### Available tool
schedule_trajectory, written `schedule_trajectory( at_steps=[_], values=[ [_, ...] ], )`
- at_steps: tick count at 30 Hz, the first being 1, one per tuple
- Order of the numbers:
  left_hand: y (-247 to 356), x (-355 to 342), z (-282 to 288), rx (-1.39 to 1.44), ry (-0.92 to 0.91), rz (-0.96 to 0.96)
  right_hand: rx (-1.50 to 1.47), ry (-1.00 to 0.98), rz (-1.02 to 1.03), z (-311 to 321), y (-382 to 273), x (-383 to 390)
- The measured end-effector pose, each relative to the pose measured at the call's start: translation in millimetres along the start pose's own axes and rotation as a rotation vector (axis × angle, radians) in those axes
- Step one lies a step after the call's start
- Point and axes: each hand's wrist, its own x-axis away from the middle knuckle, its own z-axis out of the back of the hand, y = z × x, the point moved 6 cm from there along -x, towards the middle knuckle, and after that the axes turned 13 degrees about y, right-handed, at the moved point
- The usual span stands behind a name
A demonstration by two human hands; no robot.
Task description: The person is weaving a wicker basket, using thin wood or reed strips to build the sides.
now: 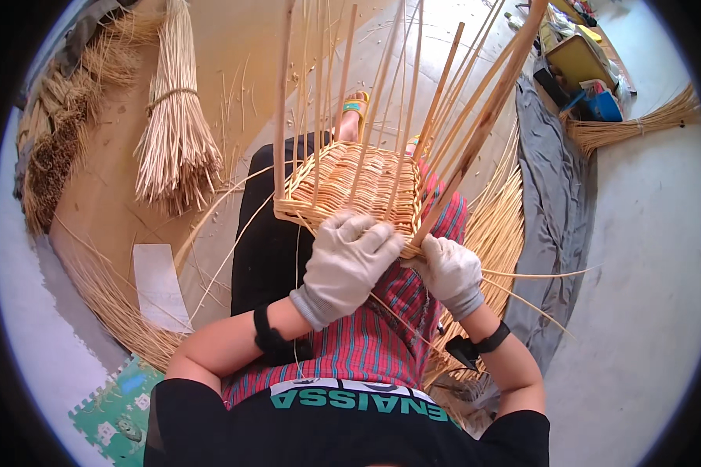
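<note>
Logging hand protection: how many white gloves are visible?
2: one glove on the left hand at the near edge of the basket, one glove on the right hand at its right corner.

Ribbed wicker basket (362,175), faint sheen; smooth wooden stake (480,124); matt knit gloves (349,265); matt cloth apron (343,346); creased cloth sheet (553,218); rough straw-like bundle (175,140).

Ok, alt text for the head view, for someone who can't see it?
A person's white-gloved left hand and right hand hold the near edge of a part-woven basket with long stakes, over a red plaid cloth. A tied pale bundle lies at left, loose strands at right.
</note>
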Motion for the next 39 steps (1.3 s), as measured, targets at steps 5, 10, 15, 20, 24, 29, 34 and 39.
schedule_trajectory(
  at_steps=[5,10,15,20,24,29,34,39],
  values=[
    [-4.2,-22.9,-16.0,0.259,-0.003,0.294,-0.051,0.108,-0.001,18.0,-5.3,0.3],
    [-15.9,-19.5,-78.0,0.722,-0.595,0.651,-0.275,-0.04,-0.1,16.3,23.9,-2.9],
    [-15.5,-23.9,-68.1,0.658,-0.454,0.371,-0.592,-0.236,-0.303,17.8,50.3,-5.0],
    [-10.9,-23.8,-74.7,0.58,-0.401,0.455,-0.243,-0.076,-0.355,29.8,70.0,-29.5],
    [-10.3,-19.3,-74.4,0.592,-0.407,0.449,-0.044,-0.008,-0.183,-3.2,79.7,-68.3],
    [-7.9,-17.1,-65.5,0.501,-0.354,0.44,-0.276,0.167,-0.096,-22.7,76.5,-73.4],
    [-6.1,-31.8,-33.9,0.466,-0.177,0.512,-0.103,0.393,-0.135,33.0,15.8,-3.1],
    [-15.0,-2.1,62.6,0.832,-0.193,0.723,-0.051,0.388,0.056,33.9,-18.0,18.7]
  ],
)
